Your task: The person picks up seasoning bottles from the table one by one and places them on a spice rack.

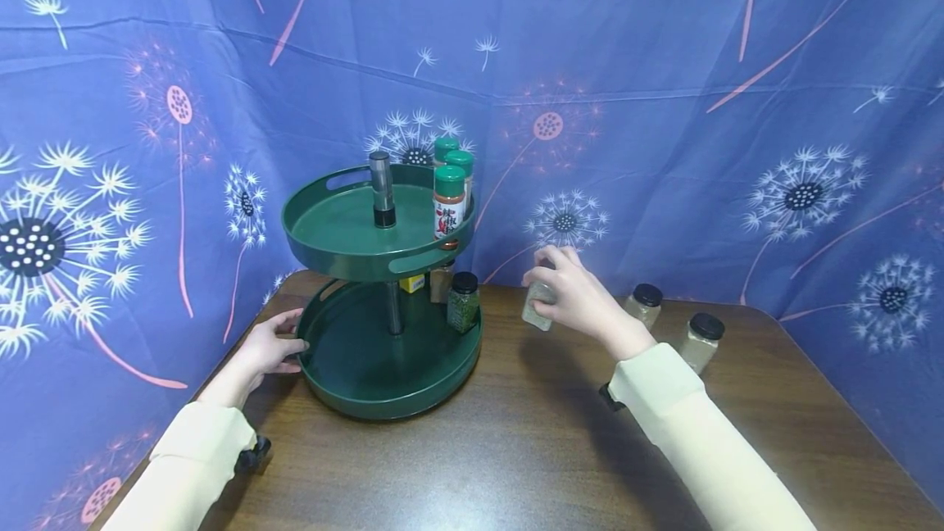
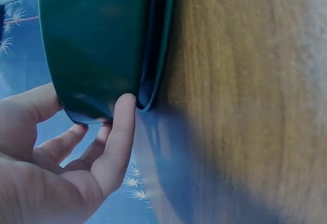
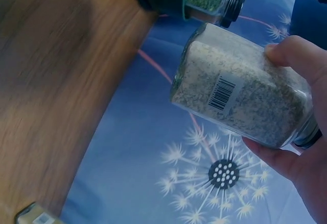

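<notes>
A green two-tier turntable tray (image 1: 354,408) stands left of centre on the table. My left hand (image 1: 269,347) grips the left rim of its lower tier; in the left wrist view, fingertips (image 2: 125,101) lie on the outer wall. Right of the tray, my right hand (image 1: 571,289) holds a clear spice jar (image 3: 230,91) with pale granular contents above the table. Fingers and thumb are around its upper part, and its dark cap is mostly hidden. A black-capped jar of green herbs (image 1: 463,303) sits at the lower tier's right side, facing the held jar.
Green-capped spice bottles (image 1: 449,199) stand together on the upper tier's right side. Behind the herb jar are a brown jar (image 1: 440,283) and a small yellow box (image 1: 412,282). Two black-capped jars, one farther back (image 1: 645,306) and one nearer (image 1: 701,341), stand by my right forearm. Patterned blue cloth (image 1: 627,64) hangs behind.
</notes>
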### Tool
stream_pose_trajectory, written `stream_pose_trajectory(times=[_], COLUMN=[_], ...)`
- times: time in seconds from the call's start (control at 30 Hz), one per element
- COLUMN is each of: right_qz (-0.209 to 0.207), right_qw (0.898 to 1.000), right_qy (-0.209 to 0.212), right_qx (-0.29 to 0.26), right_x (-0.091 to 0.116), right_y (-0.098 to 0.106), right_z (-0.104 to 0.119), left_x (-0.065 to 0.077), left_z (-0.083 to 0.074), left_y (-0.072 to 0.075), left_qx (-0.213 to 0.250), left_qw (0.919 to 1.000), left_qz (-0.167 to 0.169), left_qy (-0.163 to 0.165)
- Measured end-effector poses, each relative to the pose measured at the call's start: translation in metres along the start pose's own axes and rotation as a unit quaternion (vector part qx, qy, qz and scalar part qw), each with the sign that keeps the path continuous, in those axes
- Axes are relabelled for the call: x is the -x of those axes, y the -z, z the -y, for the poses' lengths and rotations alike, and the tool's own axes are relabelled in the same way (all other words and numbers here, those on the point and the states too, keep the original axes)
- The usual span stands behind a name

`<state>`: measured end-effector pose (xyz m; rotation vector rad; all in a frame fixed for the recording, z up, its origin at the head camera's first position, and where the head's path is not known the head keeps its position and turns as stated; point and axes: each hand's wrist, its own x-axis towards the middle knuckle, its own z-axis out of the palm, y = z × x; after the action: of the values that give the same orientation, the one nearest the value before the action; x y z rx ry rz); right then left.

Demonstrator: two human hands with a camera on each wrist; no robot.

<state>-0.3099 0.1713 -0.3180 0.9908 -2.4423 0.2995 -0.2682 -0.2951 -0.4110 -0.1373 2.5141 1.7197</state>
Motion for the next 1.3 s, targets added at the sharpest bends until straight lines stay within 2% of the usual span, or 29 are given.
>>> stream_pose_trajectory(times=[0.3,0.57,0.73,1.07,1.3], right_qz=[0.002,0.023,0.029,0.036,0.049], right_qw=[0.999,0.997,0.995,0.990,0.986], right_qy=[0.051,0.065,0.086,0.133,0.148], right_qx=[-0.015,-0.026,-0.032,-0.043,-0.052], right_x=[-0.016,-0.026,-0.031,-0.042,-0.046], right_y=[-0.005,-0.006,-0.007,-0.018,-0.027], right_z=[0.015,0.028,0.033,0.045,0.053], left_x=[0.001,0.001,0.001,0.003,0.004], left_z=[0.001,-0.001,-0.001,-0.003,-0.004], left_y=[0.000,-0.002,-0.002,-0.002,-0.004], left_qx=[0.006,0.011,0.009,0.008,0.008], left_qw=[1.0000,0.9998,0.9999,1.0000,0.9999], left_qz=[0.004,0.004,0.001,-0.004,-0.006], left_qy=[0.003,0.014,0.010,0.004,0.004])
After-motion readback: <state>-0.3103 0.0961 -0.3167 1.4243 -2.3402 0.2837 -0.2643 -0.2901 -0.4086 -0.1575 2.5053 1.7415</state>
